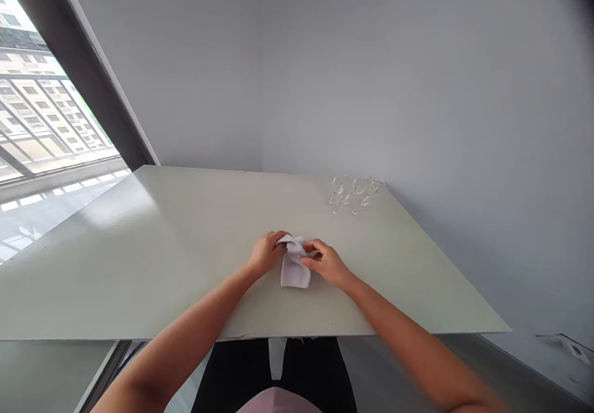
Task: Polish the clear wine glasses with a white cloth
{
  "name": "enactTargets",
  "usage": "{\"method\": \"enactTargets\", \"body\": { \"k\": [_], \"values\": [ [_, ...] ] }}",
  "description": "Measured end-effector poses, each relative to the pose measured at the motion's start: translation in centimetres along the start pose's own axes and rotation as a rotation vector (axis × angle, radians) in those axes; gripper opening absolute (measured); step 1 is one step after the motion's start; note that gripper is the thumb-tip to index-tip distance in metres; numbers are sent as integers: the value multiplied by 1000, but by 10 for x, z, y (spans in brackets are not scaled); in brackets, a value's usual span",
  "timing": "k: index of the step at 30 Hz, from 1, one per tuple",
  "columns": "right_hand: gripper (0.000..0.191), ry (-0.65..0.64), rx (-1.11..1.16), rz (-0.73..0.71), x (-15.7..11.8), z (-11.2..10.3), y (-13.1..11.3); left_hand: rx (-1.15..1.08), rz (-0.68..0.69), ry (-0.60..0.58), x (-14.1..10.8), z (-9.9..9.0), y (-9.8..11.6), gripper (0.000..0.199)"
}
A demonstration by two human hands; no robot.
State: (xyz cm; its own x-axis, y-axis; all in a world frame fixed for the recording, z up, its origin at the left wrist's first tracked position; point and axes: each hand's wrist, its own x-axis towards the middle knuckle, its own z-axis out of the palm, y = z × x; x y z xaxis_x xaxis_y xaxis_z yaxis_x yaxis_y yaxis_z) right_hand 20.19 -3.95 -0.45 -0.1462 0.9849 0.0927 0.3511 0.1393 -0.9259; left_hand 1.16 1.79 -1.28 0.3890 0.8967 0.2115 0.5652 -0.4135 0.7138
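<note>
A small piece of white cloth (295, 272), folded and rumpled at its top, is near the front of the pale table (199, 227). Its straight lower edge faces me; whether it is a sock or a flat cloth I cannot tell. My left hand (269, 251) is closed on the cloth's upper left part, some of its fingers hidden behind the fabric. From the other side, my right hand (326, 260) pinches the cloth's right edge between thumb and fingers.
Several small clear pieces (350, 195), like plastic or glass, lie scattered at the table's back right. Grey walls (394, 78) stand behind and to the right. A bright window (41, 97) is on the left. The table's front edge runs close to my body.
</note>
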Motion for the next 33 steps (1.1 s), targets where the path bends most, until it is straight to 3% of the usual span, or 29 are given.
{"method": "enactTargets", "body": {
  "k": [3,6,9,11,13,15,17,19,20,23,26,29,33],
  "values": [
    [11,1,-82,18,1,4,-10,-25,35,92,4,-14,4,38],
    [5,177,-234,-14,2,-6,-22,25,129,178,15,-31,9,41],
    [6,322,-457,-187,-8,-6,-44,65,291,229,30,-48,15,42],
    [9,254,-556,-350,-23,2,-61,125,356,199,37,-60,14,47],
    [17,54,-580,-478,-39,11,-75,234,322,116,39,-72,6,56],
    [30,-118,-564,-527,-53,14,-83,314,155,90,35,-82,-5,67],
    [30,-157,-538,-473,-56,7,-83,312,-66,160,24,-85,-14,71],
    [25,-95,-499,-338,-49,-7,-73,266,-163,188,6,-77,-13,67],
    [23,-47,-471,-259,-41,-16,-65,251,-133,145,-5,-68,-9,63],
    [21,107,-364,-79,-14,-37,-34,279,151,-181,-37,-29,10,47],
    [22,207,-247,4,7,-45,2,384,302,-356,-54,10,22,65],
    [23,255,-125,72,15,-44,31,468,353,-384,-46,32,18,77],
    [25,279,-16,146,14,-43,46,525,380,-359,-4,41,1,77]
  ]
}}
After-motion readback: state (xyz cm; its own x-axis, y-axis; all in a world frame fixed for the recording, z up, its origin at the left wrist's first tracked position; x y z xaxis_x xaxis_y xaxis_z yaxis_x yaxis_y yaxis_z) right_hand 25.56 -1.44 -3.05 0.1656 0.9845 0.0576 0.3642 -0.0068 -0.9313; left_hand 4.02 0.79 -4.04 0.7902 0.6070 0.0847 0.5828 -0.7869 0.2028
